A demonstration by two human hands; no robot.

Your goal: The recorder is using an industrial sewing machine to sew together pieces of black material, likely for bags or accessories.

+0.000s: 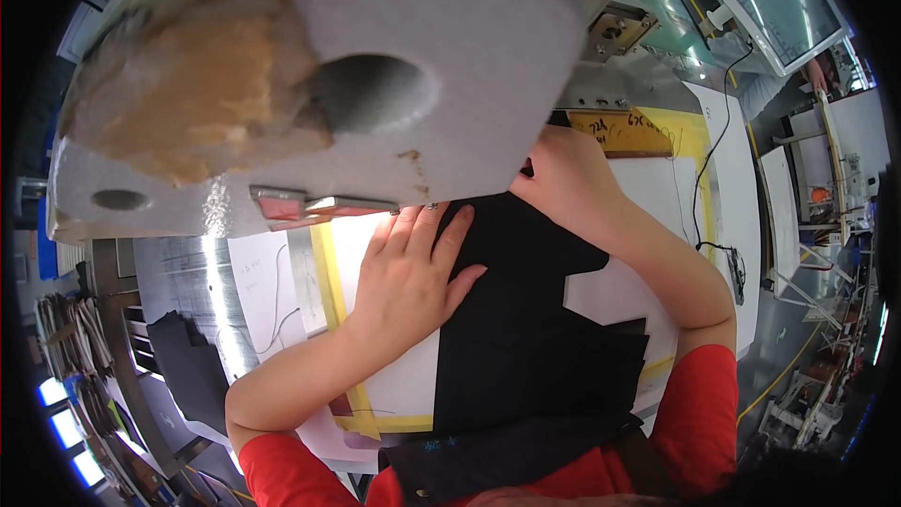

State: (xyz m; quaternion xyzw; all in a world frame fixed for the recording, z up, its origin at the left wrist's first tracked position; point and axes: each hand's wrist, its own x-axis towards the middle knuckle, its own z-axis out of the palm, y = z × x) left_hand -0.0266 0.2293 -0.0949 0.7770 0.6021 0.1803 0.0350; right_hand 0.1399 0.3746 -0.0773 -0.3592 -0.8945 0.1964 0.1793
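A large flat black piece of fabric [526, 310] lies across a white work surface [404, 385] in front of me. My left hand [413, 268] is open, its fingers spread flat over the piece's left edge and the white surface, fingertips close under the machine head. On the far right part of the fabric, my right hand [572, 178] is bent with curled fingers. The machine head hides most of those fingertips, so what they hold cannot be made out. The large grey machine head [488, 56] hangs over the far side of the work, covering the fabric's far end.
Yellow tape [326, 272] borders the white surface. A yellow marked bar [619, 134] lies beyond my right hand. More black pieces [188, 357] rest at the left. A thin black cable [710, 169] runs down the right side from a monitor [785, 7]. Another person's hand [817, 75] shows far right.
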